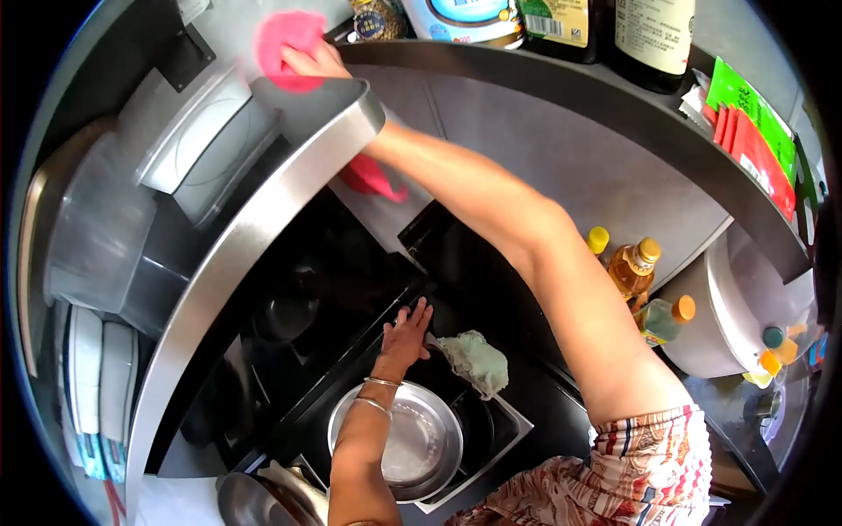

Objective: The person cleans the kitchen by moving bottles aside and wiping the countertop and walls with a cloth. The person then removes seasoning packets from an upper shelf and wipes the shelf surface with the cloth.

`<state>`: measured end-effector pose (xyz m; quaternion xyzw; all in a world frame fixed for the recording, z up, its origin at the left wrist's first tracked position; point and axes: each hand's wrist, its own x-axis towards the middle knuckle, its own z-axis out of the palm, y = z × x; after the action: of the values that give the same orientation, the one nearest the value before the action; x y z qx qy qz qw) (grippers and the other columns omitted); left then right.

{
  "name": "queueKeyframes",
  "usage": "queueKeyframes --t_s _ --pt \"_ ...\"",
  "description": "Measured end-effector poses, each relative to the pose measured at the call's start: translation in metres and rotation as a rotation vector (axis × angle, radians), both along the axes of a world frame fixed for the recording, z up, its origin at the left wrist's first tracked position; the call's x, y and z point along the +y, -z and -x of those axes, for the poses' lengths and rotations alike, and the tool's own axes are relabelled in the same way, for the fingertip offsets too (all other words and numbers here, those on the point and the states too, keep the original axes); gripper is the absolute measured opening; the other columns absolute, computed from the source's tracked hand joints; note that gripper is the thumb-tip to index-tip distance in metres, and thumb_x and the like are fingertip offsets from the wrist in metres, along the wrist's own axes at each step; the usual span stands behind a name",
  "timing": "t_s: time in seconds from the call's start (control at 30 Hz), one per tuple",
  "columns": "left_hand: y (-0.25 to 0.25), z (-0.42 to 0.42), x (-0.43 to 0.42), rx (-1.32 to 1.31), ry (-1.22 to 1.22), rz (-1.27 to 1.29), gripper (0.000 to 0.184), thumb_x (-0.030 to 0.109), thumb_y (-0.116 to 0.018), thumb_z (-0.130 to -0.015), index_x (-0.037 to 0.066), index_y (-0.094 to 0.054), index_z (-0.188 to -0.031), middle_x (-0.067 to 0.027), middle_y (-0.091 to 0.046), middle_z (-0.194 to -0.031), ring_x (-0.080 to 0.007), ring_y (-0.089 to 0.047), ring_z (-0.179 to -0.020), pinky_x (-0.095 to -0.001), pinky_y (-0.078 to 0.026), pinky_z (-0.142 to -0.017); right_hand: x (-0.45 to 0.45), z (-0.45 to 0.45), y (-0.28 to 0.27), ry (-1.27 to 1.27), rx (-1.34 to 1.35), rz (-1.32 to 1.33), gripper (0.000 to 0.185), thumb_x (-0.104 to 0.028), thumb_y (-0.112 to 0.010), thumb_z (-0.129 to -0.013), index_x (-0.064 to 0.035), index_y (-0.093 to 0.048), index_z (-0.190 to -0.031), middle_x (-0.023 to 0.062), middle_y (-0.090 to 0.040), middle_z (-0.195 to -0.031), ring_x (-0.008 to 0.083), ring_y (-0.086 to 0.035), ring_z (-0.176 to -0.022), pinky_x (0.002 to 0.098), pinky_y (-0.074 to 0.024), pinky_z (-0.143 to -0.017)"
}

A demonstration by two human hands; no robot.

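At the upper left, my right hand [317, 61] presses a pink cloth [288, 37] against the wall beside the shelf; its fingers are partly hidden by the cloth. Part of the pink cloth hangs below the shelf edge. My left hand [407, 337], with bangles on the wrist, rests with fingers spread on the dark stove area, holding nothing. Below it a metal pan [412, 443] sits on the stove. A pale green crumpled cloth [474, 361] lies just right of my left hand.
A metal-edged shelf [254, 197] with plastic containers [202, 140] curves along the left. Bottles [653, 35] and packets [754, 140] stand on the upper shelf [561, 92]. Oil bottles [633, 267] and a large white pot [715, 307] are at the right. Another pan [250, 501] is at the bottom left.
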<state>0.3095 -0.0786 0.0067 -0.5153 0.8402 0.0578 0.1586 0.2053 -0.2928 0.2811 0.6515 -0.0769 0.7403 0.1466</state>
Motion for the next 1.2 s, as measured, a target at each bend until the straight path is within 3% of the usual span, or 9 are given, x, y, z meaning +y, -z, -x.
queueKeyframes --t_s 0.03,0.17,0.4,0.67,0.73,0.77,0.97,1.07,1.2 --pt "-0.001 0.000 -0.001 0.004 -0.003 -0.013 0.098 0.023 -0.080 -0.058 0.017 -0.026 -0.140 0.0025 -0.016 -0.148 -0.0258 -0.028 -0.128 -0.0506 -0.043 -0.086 -0.013 -0.006 -0.019 -0.082 -0.001 0.087 0.038 -0.003 -0.054 -0.076 -0.0096 -0.054 -0.114 0.0163 -0.049 -0.114 0.0374 -0.043 -0.107 0.0404 -0.0395 -0.090" --pt "0.000 0.000 -0.003 0.012 0.002 -0.028 0.098 0.021 -0.080 -0.058 0.016 -0.025 -0.140 0.0025 -0.014 -0.149 -0.0273 -0.028 -0.128 -0.0520 -0.042 -0.086 -0.008 -0.001 -0.018 0.352 0.163 -0.123 0.024 -0.017 -0.056 -0.074 -0.0129 -0.062 -0.097 0.0097 -0.053 -0.105 0.0335 -0.045 -0.106 0.0401 -0.0440 -0.086" --pt "-0.001 0.001 -0.004 0.007 0.000 -0.067 0.098 0.021 -0.079 -0.060 0.016 -0.024 -0.141 0.0018 -0.012 -0.149 -0.0276 -0.027 -0.128 -0.0526 -0.041 -0.087 0.009 0.017 0.090 0.177 0.292 -0.281 0.032 -0.007 -0.055 -0.073 -0.0143 -0.058 -0.104 0.0104 -0.044 -0.116 0.0364 -0.034 -0.116 0.0391 -0.0401 -0.095" --pt "-0.002 0.003 -0.003 -0.029 -0.008 -0.058 0.098 0.022 -0.079 -0.059 0.017 -0.024 -0.141 0.0024 -0.012 -0.149 -0.0268 -0.028 -0.128 -0.0507 -0.043 -0.088 0.034 0.071 0.280 0.177 0.761 -0.941 0.045 0.003 -0.053 -0.071 -0.0085 -0.055 -0.114 0.0159 -0.043 -0.116 0.0345 -0.035 -0.120 0.0399 -0.0407 -0.095" --pt "-0.008 0.007 -0.005 -0.043 -0.014 -0.071 0.098 0.022 -0.079 -0.059 0.017 -0.024 -0.141 0.0027 -0.012 -0.149 -0.0265 -0.028 -0.128 -0.0502 -0.043 -0.088 0.043 0.074 0.275 0.162 0.842 -1.111 0.045 0.005 -0.053 -0.070 -0.0052 -0.055 -0.113 0.0190 -0.046 -0.116 0.0352 -0.037 -0.121 0.0394 -0.0395 -0.096" --pt "-0.011 0.007 -0.004 -0.057 -0.023 -0.075 0.098 0.022 -0.079 -0.059 0.017 -0.024 -0.141 0.0031 -0.011 -0.149 -0.0262 -0.028 -0.128 -0.0498 -0.043 -0.088 0.042 0.069 0.270 0.072 0.621 -1.071 0.044 0.005 -0.052 -0.070 -0.0050 -0.055 -0.113 0.0195 -0.048 -0.116 0.0357 -0.038 -0.120 0.0403 -0.0376 -0.098" --pt "-0.002 0.006 -0.005 -0.077 -0.016 -0.082 0.098 0.023 -0.079 -0.060 0.018 -0.023 -0.141 0.0041 -0.010 -0.150 -0.0259 -0.027 -0.128 -0.0502 -0.043 -0.088 0.053 0.011 0.120 -0.241 -0.110 -0.489 0.049 0.007 -0.054 -0.065 -0.0057 -0.055 -0.112 0.0171 -0.053 -0.113 0.0359 -0.049 -0.110 0.0372 -0.0389 -0.096" --pt "-0.005 0.007 -0.006 -0.088 -0.025 -0.086 0.099 0.024 -0.079 -0.061 0.018 -0.023 -0.141 0.0043 -0.010 -0.150 -0.0259 -0.027 -0.129 -0.0511 -0.042 -0.090 0.046 -0.007 0.090 -0.299 -0.135 -0.369 0.053 0.008 -0.055 -0.064 -0.0093 -0.056 -0.115 0.0149 -0.052 -0.112 0.0346 -0.050 -0.106 0.0334 -0.0420 -0.091" --pt "-0.007 0.007 -0.005 -0.078 -0.023 -0.093 0.098 0.024 -0.078 -0.061 0.017 -0.022 -0.141 0.0041 -0.010 -0.149 -0.0263 -0.027 -0.128 -0.0516 -0.043 -0.090 0.034 -0.001 0.125 -0.180 0.235 -0.613 0.052 0.004 -0.059 -0.064 -0.0107 -0.060 -0.113 0.0134 -0.047 -0.108 0.0319 -0.049 -0.099 0.0339 -0.0444 -0.085"
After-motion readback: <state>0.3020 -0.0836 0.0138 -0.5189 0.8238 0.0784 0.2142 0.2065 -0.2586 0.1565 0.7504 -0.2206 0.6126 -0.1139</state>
